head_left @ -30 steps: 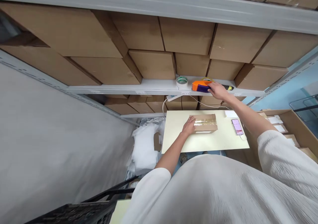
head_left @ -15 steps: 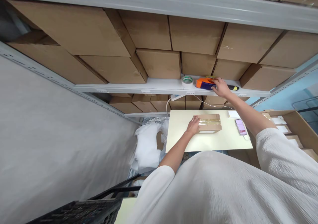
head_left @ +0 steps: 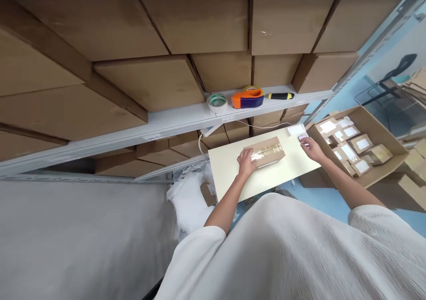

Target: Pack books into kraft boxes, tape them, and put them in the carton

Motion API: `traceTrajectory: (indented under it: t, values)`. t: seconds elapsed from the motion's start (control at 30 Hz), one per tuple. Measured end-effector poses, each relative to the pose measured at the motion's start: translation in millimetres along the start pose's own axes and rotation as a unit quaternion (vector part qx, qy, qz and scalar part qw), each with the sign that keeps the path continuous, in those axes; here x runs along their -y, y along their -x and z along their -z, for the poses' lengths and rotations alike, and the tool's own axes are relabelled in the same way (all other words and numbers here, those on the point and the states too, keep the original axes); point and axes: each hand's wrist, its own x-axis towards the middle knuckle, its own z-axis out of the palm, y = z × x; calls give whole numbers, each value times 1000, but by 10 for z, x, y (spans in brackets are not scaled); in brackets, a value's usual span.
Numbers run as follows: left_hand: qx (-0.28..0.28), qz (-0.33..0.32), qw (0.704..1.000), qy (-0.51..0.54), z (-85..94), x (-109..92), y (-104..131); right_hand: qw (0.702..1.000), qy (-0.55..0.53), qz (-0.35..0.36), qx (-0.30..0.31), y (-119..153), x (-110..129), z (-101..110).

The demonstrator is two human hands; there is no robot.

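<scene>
A small taped cardboard box (head_left: 268, 152) lies on the pale yellow board (head_left: 229, 180). My left hand (head_left: 246, 161) holds its left end, fingers over the top edge. Clear tape runs shiny along the box's upper face. At the board's right end, my right hand (head_left: 312, 150) is over the phone (head_left: 302, 136), fingers apart and reaching onto it. Most of the phone is hidden under that hand. On the shelf above lies the orange and blue tape dispenser (head_left: 248, 98), with no hand on it.
A white tape roll (head_left: 217, 103) and a black-and-yellow cutter (head_left: 281, 96) flank the dispenser. Large cartons (head_left: 149, 82) fill the shelves. Beside the phone sits a small white box (head_left: 296, 130). An open carton (head_left: 382, 175) of small labelled boxes stands right; white packing material (head_left: 188, 200) lies left.
My right hand has left the tape dispenser on the shelf and come down to the phone. My left hand stays on the box. The view has turned to the right.
</scene>
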Motion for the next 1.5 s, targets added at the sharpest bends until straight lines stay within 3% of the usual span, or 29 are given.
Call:
traceTrajectory:
  t: [0.13, 0.27, 0.53, 0.7, 0.97, 1.2, 1.5]
  values:
    - [-52, 29, 998, 22, -22, -192, -60, 994, 3, -106, 3, 295, -449, -48]
    - [-31, -3, 999, 44, -116, -538, -176, 988, 9, -149, 32, 194, -688, -17]
    - [-20, -30, 996, 86, -684, -1486, -596, 983, 23, -118, 137, -521, -1301, 238]
    - [-20, 5, 995, 100, -1119, -1885, -920, 978, 44, -114, 168, -1094, -1810, 381]
    - [-13, 72, 988, 137, -1632, -2121, -1246, 961, 79, -108, 243, -1775, -2285, 277]
    - [-20, 110, 980, 163, -1801, -2199, -1420, 949, 68, -127, 281, -2105, -2485, -29]
    - [-20, 139, 971, 192, -1928, -2181, -1425, 936, 21, -166, 310, -2196, -2561, -233]
